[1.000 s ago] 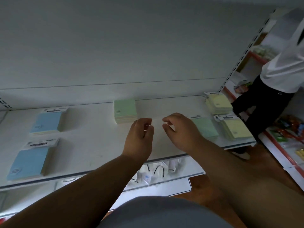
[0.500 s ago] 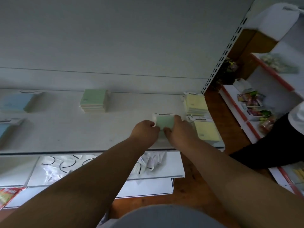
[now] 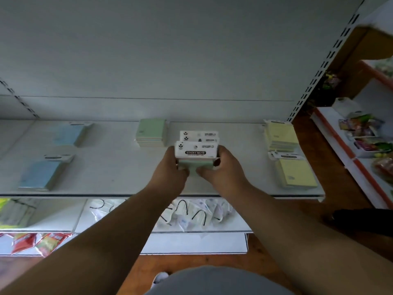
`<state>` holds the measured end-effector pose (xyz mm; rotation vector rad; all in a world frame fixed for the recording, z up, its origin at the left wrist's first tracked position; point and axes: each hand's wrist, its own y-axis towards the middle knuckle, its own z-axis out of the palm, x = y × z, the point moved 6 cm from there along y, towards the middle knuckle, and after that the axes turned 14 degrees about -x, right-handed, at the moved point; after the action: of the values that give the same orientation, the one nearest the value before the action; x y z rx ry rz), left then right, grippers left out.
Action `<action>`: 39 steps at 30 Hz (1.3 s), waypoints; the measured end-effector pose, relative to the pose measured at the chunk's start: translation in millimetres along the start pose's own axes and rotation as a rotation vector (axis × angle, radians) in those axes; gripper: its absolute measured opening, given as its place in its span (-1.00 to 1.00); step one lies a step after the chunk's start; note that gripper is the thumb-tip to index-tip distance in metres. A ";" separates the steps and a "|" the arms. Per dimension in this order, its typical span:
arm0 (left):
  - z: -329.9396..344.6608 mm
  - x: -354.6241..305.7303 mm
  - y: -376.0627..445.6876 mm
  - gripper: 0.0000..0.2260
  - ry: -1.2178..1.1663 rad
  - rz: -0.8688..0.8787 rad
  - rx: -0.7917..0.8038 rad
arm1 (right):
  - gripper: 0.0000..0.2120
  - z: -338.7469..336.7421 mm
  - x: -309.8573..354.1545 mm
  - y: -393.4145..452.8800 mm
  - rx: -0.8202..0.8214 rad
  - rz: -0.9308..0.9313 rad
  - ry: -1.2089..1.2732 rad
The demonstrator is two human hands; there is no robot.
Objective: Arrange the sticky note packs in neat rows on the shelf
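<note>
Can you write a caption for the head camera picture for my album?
Both hands, left hand and right hand, hold green sticky note packs above the white shelf.

Shop, white slotted shelving (image 3: 314, 81), packaged snacks (image 3: 361, 128), sticky-note packs (image 3: 295, 173)

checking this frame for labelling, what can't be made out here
- Head view: count of green sticky note packs held, hidden by left hand and right hand.
- Small print on their header cards: too small.
- Blue packs: blurred.
- Snack packets: cut off by the right edge.
</note>
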<state>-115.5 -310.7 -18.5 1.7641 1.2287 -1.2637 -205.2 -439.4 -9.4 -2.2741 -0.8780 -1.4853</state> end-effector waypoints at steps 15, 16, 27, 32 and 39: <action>-93.1 54.4 26.9 -0.57 0.320 0.342 0.020 | -0.59 109.8 28.5 -52.7 0.025 -0.041 0.006; -95.3 56.6 27.8 -0.59 0.341 0.349 0.037 | -0.58 112.6 28.0 -53.4 0.022 -0.026 0.008; -114.0 52.3 39.0 -0.87 0.427 0.266 0.180 | -0.78 116.6 43.9 -49.7 -0.074 0.045 -0.139; -119.4 59.4 52.8 -0.75 0.527 -0.056 0.377 | -0.60 126.6 34.3 -35.2 -0.001 0.282 -0.254; -112.1 58.7 60.2 -0.65 0.697 0.020 0.282 | -0.47 125.1 33.4 -15.5 -0.043 0.318 -0.386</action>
<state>-14.5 -215.5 -37.4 2.5460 1.4318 -0.8523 -114.8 -348.9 -34.3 -2.6311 -0.5389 -0.9579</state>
